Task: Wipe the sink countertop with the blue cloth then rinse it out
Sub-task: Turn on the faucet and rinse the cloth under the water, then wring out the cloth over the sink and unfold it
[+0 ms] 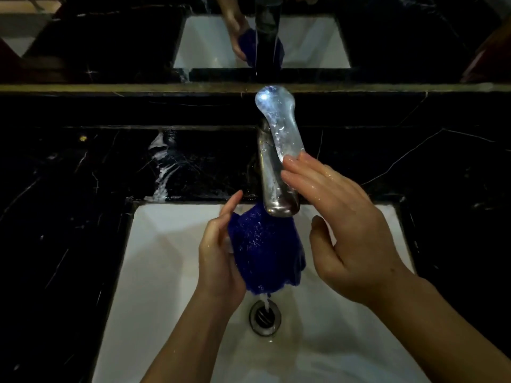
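Note:
The blue cloth [262, 250] hangs bunched under the spout of the chrome tap [278, 197], soaked, with water dripping from its lower end toward the drain [265, 317]. My left hand [221, 255] grips the cloth from its left side, forefinger stretched up. My right hand [343, 222] is wet, fingers straight, and its fingertips touch the end of the tap's lever handle [279, 125]. The white sink basin [166, 272] lies below both hands. Black marble countertop [69, 203] surrounds the basin.
A wet, foamy streak [163, 172] runs down the countertop left of the tap. A mirror [110, 37] at the back reflects the basin, the tap and the cloth. A low marble ledge [414, 109] runs below the mirror.

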